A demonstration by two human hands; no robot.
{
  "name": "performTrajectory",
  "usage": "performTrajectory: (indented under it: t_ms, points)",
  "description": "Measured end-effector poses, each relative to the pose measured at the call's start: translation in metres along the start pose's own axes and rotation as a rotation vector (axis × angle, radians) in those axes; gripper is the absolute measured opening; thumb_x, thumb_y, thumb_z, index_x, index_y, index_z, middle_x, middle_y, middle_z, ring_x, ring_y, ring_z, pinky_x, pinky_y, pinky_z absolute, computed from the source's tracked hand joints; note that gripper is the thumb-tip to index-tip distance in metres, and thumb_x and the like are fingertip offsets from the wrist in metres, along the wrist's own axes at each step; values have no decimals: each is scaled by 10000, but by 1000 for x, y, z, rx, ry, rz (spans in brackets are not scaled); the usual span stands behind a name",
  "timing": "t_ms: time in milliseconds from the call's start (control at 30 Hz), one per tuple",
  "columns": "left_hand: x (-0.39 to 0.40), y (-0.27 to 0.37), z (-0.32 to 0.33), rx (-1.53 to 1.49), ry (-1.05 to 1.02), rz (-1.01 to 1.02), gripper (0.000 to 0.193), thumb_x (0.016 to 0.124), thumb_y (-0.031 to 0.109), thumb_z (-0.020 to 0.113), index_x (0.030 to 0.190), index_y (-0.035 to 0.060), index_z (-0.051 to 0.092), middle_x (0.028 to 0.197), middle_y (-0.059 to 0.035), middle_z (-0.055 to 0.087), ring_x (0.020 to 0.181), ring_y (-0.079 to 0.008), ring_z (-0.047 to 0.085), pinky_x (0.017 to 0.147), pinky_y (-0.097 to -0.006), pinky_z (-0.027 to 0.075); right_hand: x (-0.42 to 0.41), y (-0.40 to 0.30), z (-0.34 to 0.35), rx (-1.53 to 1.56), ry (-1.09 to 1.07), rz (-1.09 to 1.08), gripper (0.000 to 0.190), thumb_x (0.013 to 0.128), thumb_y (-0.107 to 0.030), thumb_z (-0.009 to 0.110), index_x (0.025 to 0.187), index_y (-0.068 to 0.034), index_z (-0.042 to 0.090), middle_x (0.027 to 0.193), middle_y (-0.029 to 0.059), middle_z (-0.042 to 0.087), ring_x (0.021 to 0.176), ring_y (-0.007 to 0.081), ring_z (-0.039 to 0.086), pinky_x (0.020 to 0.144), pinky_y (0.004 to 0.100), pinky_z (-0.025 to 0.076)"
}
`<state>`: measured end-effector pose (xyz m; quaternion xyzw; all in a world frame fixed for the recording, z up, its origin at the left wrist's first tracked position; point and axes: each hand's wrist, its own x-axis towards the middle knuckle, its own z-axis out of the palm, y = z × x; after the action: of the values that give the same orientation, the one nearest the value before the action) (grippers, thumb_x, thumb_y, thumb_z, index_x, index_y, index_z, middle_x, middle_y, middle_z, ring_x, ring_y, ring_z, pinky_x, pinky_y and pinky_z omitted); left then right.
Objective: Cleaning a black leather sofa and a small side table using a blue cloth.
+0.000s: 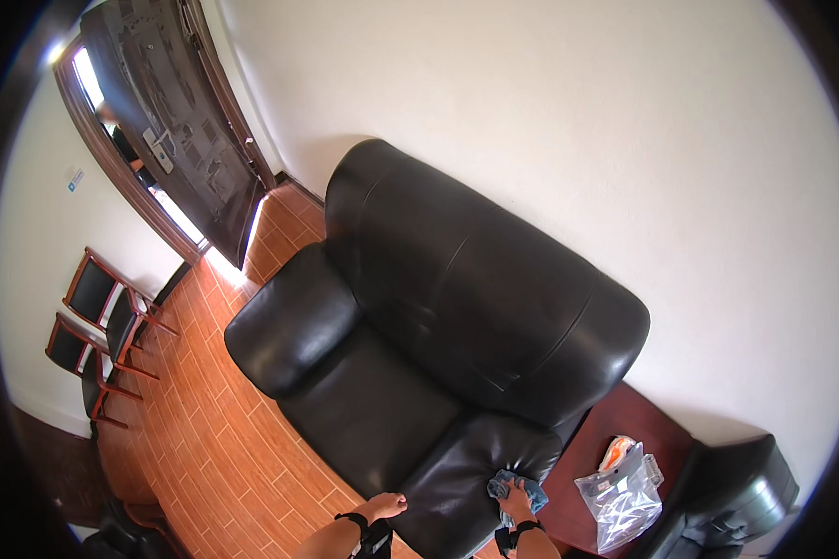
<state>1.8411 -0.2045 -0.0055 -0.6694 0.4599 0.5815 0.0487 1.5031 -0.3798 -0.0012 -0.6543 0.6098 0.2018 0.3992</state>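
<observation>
My right hand presses a blue-grey cloth onto the near armrest of a black leather armchair. The cloth bunches around the fingers. My left hand is loosely curled beside the front edge of the same armrest, with nothing visible in it. Both wrists wear black straps. The chair's tall backrest stands along the white wall.
A dark red side table at the right bears a clear plastic bag and an orange-and-white packet. Beyond it is another black leather seat. Wooden chairs line the left wall. A person stands outside the partly open door.
</observation>
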Motion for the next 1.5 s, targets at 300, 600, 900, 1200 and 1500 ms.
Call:
performTrajectory:
  t_ms: [300,600,900,1200,1500]
  points:
    - [-2,-5,22,25,62,91,383,953,405,546,1147,99,669,1069,-162,718,1031,-360,672,894,-438,526,-2,-3,-4,115,-49,0,648,870,-330,675,1478,-299,451,1644,-3,236,1535,287,107,1103,712,255]
    - [0,-8,25,1,70,105,377,956,388,551,1135,75,662,1062,-172,717,1025,-364,673,900,-431,519,-1,-7,-2,-17,-9,-6,731,801,-360,721,1478,-318,449,1638,182,165,1393,397,411,1079,592,380]
    - [6,-10,23,-6,30,84,406,945,382,529,1186,75,640,1136,-176,696,1100,-379,636,951,-457,497,4,4,3,127,-42,-22,660,856,-343,689,1471,-315,453,1641,7,239,1529,278,139,1096,728,247]
    - [3,-7,23,-28,0,67,393,938,335,551,1216,67,627,1153,-189,689,1113,-379,633,970,-455,493,6,2,1,-44,17,-30,728,787,-355,737,1463,-300,473,1628,180,197,1328,405,485,1055,510,433]
    - [1,-9,19,-25,1,73,384,900,249,570,1231,61,622,1168,-200,681,1125,-376,628,981,-455,485,2,6,0,21,-20,-3,703,827,-359,707,1478,-303,447,1632,130,207,1404,363,340,1073,609,349]
